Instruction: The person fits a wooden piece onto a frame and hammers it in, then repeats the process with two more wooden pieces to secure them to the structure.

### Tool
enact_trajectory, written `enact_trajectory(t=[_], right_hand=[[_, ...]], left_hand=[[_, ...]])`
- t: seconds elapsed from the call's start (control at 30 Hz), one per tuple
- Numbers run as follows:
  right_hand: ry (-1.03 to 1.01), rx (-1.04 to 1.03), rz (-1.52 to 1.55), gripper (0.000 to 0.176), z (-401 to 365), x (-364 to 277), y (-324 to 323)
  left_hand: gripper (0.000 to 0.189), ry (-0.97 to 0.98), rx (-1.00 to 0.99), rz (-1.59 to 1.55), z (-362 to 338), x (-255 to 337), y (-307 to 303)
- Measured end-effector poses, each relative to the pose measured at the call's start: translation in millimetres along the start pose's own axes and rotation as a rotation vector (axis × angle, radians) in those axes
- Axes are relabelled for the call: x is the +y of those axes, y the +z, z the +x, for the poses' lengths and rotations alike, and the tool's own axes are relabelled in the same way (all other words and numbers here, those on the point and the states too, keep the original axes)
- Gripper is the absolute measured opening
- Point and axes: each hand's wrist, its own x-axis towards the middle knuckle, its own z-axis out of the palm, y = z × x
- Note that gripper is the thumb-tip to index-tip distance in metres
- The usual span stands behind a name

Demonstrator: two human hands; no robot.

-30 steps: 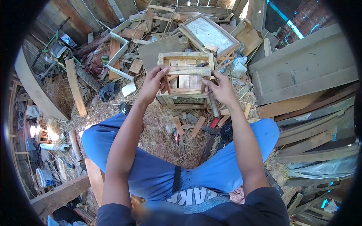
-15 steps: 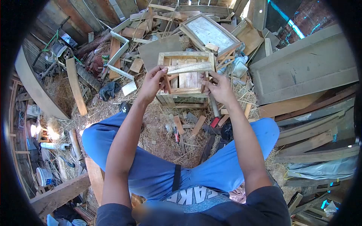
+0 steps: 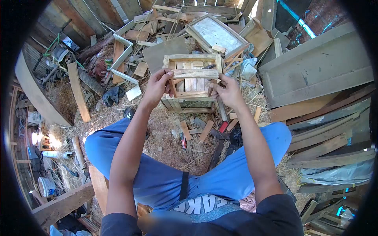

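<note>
A narrow wooden slat point(image 3: 195, 74) is held level across the top of a wooden crate point(image 3: 192, 111), its left end grasped by the fingers of the left hand point(image 3: 156, 86) and its right end by those of the right hand point(image 3: 229, 91). The slat's ends are seen just inside the crate's outer side edges, and the far rim is left visible beyond it. Behind the crate, space is crowded by a scrap pile point(image 3: 161, 28); at its near right corner, a red-ended tool point(image 3: 223, 115) is propped close below the right wrist. More room is offered by the straw-strewn floor point(image 3: 161, 133) between the spread knees, though it is broken by offcuts point(image 3: 206, 131) and a red-handled tool point(image 3: 183, 141). The right side is bounded by a large panel point(image 3: 319, 70), its edge well apart from the hand.
</note>
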Motion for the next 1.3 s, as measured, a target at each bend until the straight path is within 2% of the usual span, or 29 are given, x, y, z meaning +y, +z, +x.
enact_trajectory(t=[0.37,0.43,0.73,1.07,1.13,1.2,1.3], right_hand=[[-0.020,-0.031,0.043,0.050,-2.8,-4.7,-2.0],[-0.098,0.042,0.122,0.048,-4.1,-9.0,-1.3],[-0.060,-0.031,0.207,0.040,-1.2,-15.6,-3.8],[-0.036,-0.022,0.237,0.040,-4.2,-17.6,-2.6],[-0.091,-0.020,0.176,0.041,-6.2,-19.1,-2.5],[-0.100,-0.004,0.180,0.040,-8.2,-22.7,-0.8],[-0.105,-0.003,0.179,0.037,-5.9,-20.9,-1.3]], left_hand=[[0.020,0.035,0.017,0.036,1.2,2.3,4.5],[0.021,0.042,0.029,0.024,0.9,3.3,5.4],[0.022,0.035,0.035,0.023,3.2,-0.1,3.2],[0.019,0.022,0.060,0.034,2.0,-2.7,3.5],[0.019,0.007,0.043,0.011,-0.2,0.7,6.2],[0.022,0.046,0.102,0.033,-2.1,2.4,10.3],[0.027,0.079,0.089,0.086,-2.2,7.0,10.7]])
